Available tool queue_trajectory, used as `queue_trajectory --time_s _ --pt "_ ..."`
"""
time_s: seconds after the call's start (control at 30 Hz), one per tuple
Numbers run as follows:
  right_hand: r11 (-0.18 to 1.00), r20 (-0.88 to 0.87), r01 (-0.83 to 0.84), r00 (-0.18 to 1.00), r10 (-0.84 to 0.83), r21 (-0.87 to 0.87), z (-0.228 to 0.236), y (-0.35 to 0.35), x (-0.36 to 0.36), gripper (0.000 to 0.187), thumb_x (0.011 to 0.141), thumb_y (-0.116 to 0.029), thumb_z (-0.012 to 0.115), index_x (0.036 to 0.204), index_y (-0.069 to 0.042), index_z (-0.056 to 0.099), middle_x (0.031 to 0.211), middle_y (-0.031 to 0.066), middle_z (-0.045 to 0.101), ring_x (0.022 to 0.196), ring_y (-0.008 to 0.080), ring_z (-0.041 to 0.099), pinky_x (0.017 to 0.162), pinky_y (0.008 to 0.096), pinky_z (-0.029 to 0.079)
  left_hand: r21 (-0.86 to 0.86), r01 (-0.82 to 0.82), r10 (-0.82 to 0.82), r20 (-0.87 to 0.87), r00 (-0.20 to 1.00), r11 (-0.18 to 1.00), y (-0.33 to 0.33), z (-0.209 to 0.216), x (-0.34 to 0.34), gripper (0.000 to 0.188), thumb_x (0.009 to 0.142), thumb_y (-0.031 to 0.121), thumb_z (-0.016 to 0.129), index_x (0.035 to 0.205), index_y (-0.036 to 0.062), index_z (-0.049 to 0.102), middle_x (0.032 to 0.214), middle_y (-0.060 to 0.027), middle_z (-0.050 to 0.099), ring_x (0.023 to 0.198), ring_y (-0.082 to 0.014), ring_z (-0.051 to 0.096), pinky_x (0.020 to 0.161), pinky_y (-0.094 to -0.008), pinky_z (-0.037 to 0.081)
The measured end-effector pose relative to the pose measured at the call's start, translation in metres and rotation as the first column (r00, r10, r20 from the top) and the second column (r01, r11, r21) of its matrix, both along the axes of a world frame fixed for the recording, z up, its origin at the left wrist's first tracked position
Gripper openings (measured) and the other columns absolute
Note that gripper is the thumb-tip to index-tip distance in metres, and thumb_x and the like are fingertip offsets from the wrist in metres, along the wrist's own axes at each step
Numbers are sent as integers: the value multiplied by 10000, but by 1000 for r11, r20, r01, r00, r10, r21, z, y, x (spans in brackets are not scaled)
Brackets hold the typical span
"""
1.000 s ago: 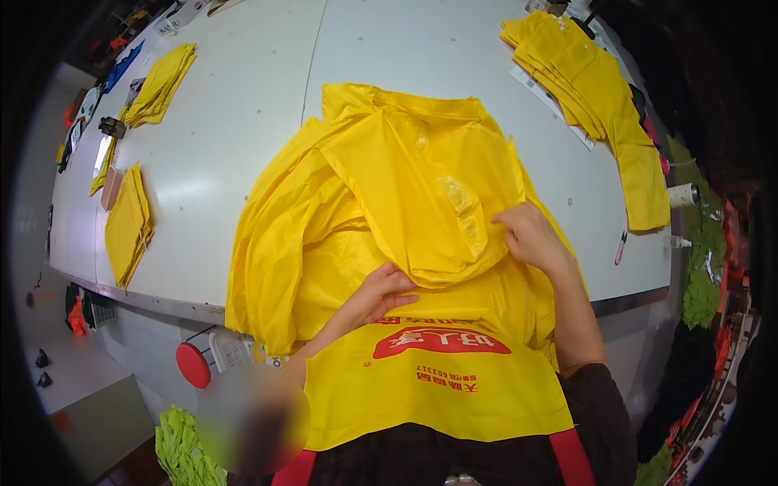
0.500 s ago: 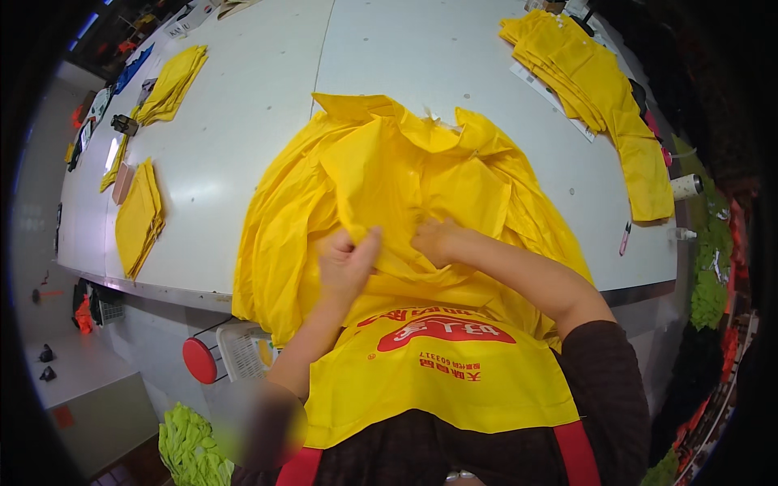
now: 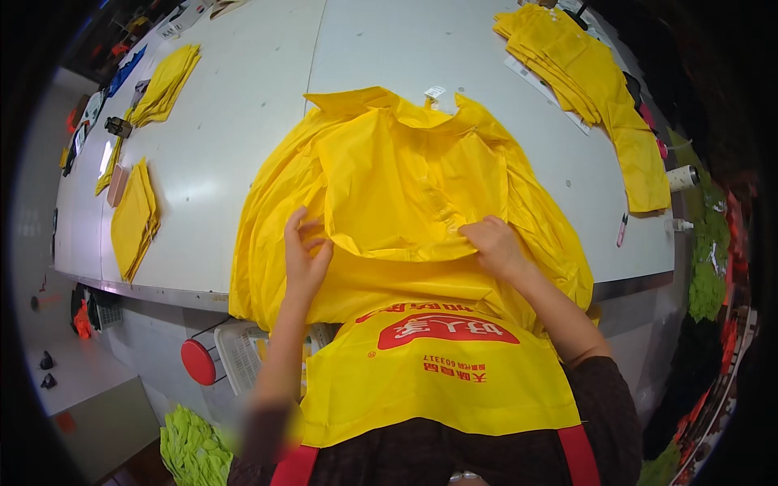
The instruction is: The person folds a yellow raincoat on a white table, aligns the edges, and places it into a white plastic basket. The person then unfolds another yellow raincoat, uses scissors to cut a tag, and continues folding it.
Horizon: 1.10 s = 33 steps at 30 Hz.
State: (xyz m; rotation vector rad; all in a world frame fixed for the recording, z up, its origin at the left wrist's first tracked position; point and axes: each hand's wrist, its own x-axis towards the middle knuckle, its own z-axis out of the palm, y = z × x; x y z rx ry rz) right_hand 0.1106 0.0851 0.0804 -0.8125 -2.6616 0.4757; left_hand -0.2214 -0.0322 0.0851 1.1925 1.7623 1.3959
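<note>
A large yellow garment of thin, slightly shiny fabric lies spread over the table's near edge, its collar pointing away from me. On its left side, my left hand has thumb and fingers apart, resting at or just over the fabric. The fingers of my right hand are closed on the garment's turned edge at the right. Between both hands a folded edge runs across, with a wrinkled, see-through strip above it. A small white label shows at the collar.
Folded yellow pieces lie on the white table: two stacks on the left and a long pile at right. Small pink-handled snips and a thread cone sit at the right edge. A red stool stands below.
My hands have moved apart. The left went leftward and its fingers opened; the right went rightward along the edge. The garment's middle is spread wider, and the collar label shows more fully.
</note>
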Motion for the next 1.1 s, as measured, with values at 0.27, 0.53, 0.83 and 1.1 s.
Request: queue_trajectory --time_s 0.27,0.53,0.83,1.1 --pt "954 454 44 885 100 -297 19 44 24 259 675 -42 599 933 -58 622 859 127 636 828 314 599 742 404 470 -85 430 -415 149 898 899 66 13 -59 166 824 15 582 981 3 632 881 -78 636 829 -167 611 717 -263 522" --pt "895 501 262 864 -52 -360 37 80 24 202 774 -241 619 800 -44 578 789 160 615 767 344 584 656 420 452 16 112 -64 -736 674 994 93 29 -68 234 781 137 679 969 10 623 810 -93 606 727 -228 569 661 -332 442" --pt "861 319 393 902 -291 -324 -15 77 14 338 859 -385 541 788 -58 582 757 140 622 731 345 588 635 423 454 122 669 -349 -777 524 734 63 -26 90 479 670 188 737 1088 57 542 936 -102 582 897 -243 556 823 -374 421" --pt "905 479 400 829 -289 -146 -27 82 2 388 857 -446 516 824 -71 609 800 149 649 776 338 612 667 451 469 -93 622 -592 -443 674 778 89 -47 79 568 663 145 731 1182 68 514 853 -88 617 850 -272 569 819 -372 407"
